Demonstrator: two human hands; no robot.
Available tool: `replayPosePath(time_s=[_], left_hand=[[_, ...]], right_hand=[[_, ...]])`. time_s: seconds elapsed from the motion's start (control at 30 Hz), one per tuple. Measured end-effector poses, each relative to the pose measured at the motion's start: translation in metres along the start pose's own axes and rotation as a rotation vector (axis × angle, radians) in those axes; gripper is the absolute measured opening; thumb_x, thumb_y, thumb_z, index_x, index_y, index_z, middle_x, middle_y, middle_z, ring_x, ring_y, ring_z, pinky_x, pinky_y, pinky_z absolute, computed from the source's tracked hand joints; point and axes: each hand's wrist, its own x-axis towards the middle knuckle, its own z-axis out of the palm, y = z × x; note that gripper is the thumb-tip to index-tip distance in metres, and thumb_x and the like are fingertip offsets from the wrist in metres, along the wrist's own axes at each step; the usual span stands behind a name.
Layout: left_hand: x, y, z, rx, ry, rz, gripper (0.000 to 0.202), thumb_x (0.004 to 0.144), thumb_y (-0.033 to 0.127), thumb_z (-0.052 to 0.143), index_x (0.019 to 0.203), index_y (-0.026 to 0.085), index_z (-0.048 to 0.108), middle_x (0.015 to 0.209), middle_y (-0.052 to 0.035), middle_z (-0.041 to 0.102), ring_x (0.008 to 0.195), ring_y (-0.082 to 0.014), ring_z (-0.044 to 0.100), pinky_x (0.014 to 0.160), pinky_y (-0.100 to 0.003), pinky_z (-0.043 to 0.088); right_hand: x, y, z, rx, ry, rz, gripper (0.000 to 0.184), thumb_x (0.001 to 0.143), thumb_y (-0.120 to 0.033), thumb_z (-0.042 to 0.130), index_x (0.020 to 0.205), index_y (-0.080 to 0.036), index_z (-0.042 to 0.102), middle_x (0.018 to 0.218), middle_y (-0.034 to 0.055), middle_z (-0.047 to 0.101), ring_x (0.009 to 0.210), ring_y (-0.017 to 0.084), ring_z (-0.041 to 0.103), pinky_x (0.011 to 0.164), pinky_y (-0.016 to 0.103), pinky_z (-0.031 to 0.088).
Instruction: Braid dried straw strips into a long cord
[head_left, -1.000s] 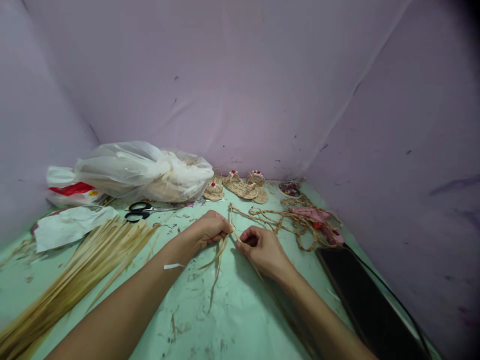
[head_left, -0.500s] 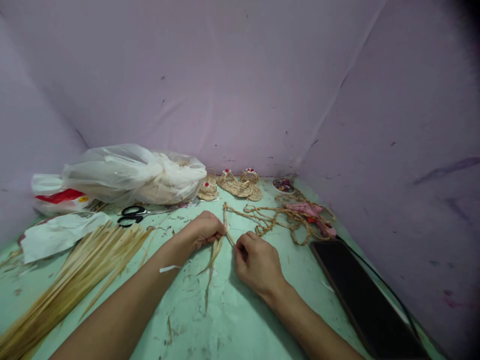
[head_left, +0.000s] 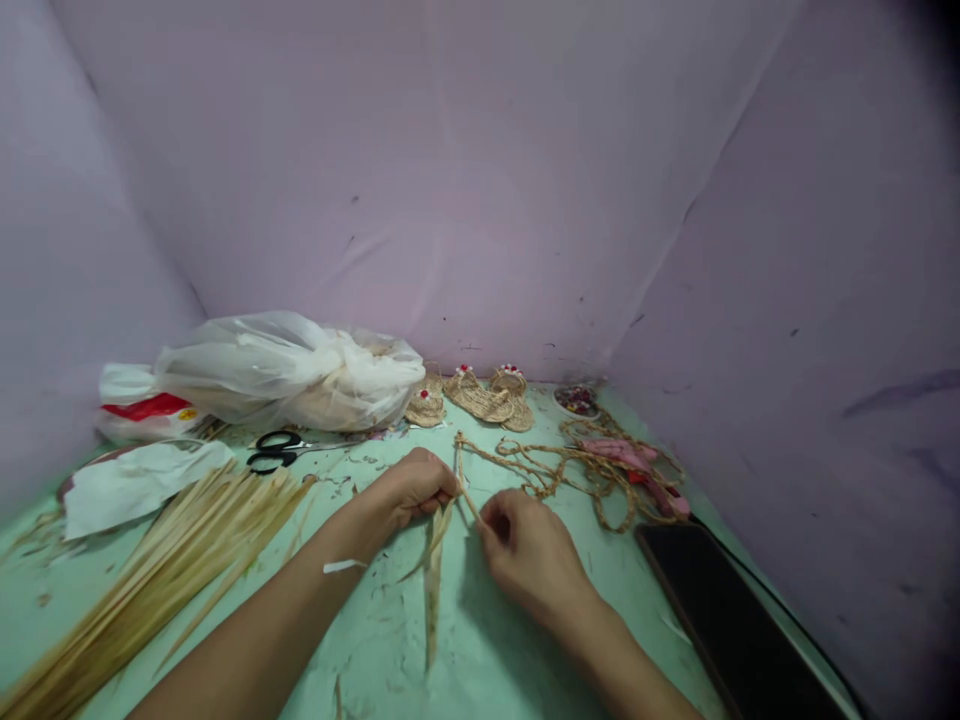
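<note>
My left hand (head_left: 420,487) pinches pale dried fibre strips (head_left: 433,590), whose loose ends hang below the fingers toward the table. Closed on another strand (head_left: 471,503) of the same fibre, my right hand (head_left: 529,545) sits a little lower and to the right. Both strands meet at a point just beyond the hands, where a twisted fibre cord (head_left: 495,453) begins. That cord runs off to the right into a tangled heap (head_left: 611,490). A thin white strip (head_left: 343,566) lies across my left forearm.
Dried fibre strips (head_left: 150,580) lie at left, below black-handled scissors (head_left: 277,452) and a white cloth (head_left: 142,485). Along the back are a plastic bag (head_left: 292,370), small woven slippers (head_left: 480,398) and a bead dish (head_left: 577,402). A pink tool (head_left: 622,455) and black phone-like slab (head_left: 727,610) lie right.
My right hand has drawn slightly away from the left, and its strand slants outward. The strips under my left hand hang differently, one now broad side on. The whole view has shifted a little.
</note>
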Motion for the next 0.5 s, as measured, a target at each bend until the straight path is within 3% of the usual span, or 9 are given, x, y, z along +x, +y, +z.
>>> replayPosePath(time_s=[0.07, 0.13, 0.2, 0.27, 0.37, 0.5], left_hand=[[0.000, -0.001, -0.001, -0.039, -0.014, 0.019, 0.013, 0.050, 0.015, 0.048, 0.042, 0.015, 0.038, 0.033, 0.0063, 0.030, 0.029, -0.0023, 0.020, 0.033, -0.018, 0.009], [0.000, -0.002, -0.002, -0.087, -0.037, 0.052, 0.013, 0.049, 0.014, 0.048, 0.043, 0.015, 0.037, 0.033, 0.0069, 0.029, 0.028, -0.0020, 0.020, 0.033, -0.018, 0.008], [0.001, -0.003, -0.003, -0.120, -0.045, 0.075, 0.012, 0.048, 0.014, 0.047, 0.043, 0.015, 0.037, 0.033, 0.0072, 0.028, 0.028, -0.0022, 0.020, 0.033, -0.018, 0.007], [0.001, -0.004, -0.003, -0.120, -0.031, 0.069, 0.010, 0.048, 0.012, 0.046, 0.043, 0.015, 0.038, 0.033, 0.0067, 0.029, 0.028, -0.0028, 0.021, 0.033, -0.018, 0.007], [0.000, -0.004, -0.003, -0.085, -0.013, 0.050, 0.005, 0.047, 0.011, 0.044, 0.044, 0.014, 0.043, 0.032, 0.0057, 0.031, 0.028, -0.0038, 0.022, 0.032, -0.019, 0.009], [0.001, -0.003, -0.004, 0.043, -0.013, 0.037, 0.005, 0.050, 0.012, 0.046, 0.046, 0.014, 0.048, 0.030, 0.0063, 0.028, 0.028, -0.0047, 0.021, 0.033, -0.020, 0.011]], right_hand=[[0.017, -0.005, -0.001, 0.164, 0.001, 0.071, 0.022, 0.069, -0.019, 0.050, 0.089, -0.014, 0.058, 0.077, 0.0062, 0.061, 0.068, 0.015, 0.054, 0.060, 0.024, 0.036], [0.033, -0.012, 0.003, 0.360, -0.023, 0.157, 0.020, 0.069, -0.016, 0.047, 0.086, -0.013, 0.057, 0.076, 0.0063, 0.060, 0.066, 0.014, 0.054, 0.061, 0.024, 0.038], [0.043, -0.020, 0.009, 0.608, -0.184, 0.301, 0.012, 0.068, -0.013, 0.043, 0.072, -0.014, 0.055, 0.059, 0.0016, 0.054, 0.051, 0.010, 0.049, 0.050, 0.022, 0.037], [0.047, -0.024, 0.014, 0.805, -0.324, 0.430, 0.009, 0.068, -0.014, 0.042, 0.061, -0.015, 0.049, 0.045, -0.0038, 0.042, 0.036, 0.006, 0.035, 0.037, 0.018, 0.027], [0.044, -0.022, 0.019, 0.900, -0.323, 0.470, 0.010, 0.065, -0.016, 0.045, 0.055, -0.015, 0.045, 0.042, -0.0058, 0.038, 0.031, 0.003, 0.021, 0.033, 0.017, 0.011], [0.043, -0.013, 0.019, 0.899, -0.304, 0.459, 0.011, 0.061, -0.016, 0.048, 0.051, -0.014, 0.046, 0.037, -0.0074, 0.033, 0.030, 0.002, 0.019, 0.033, 0.018, 0.008]])
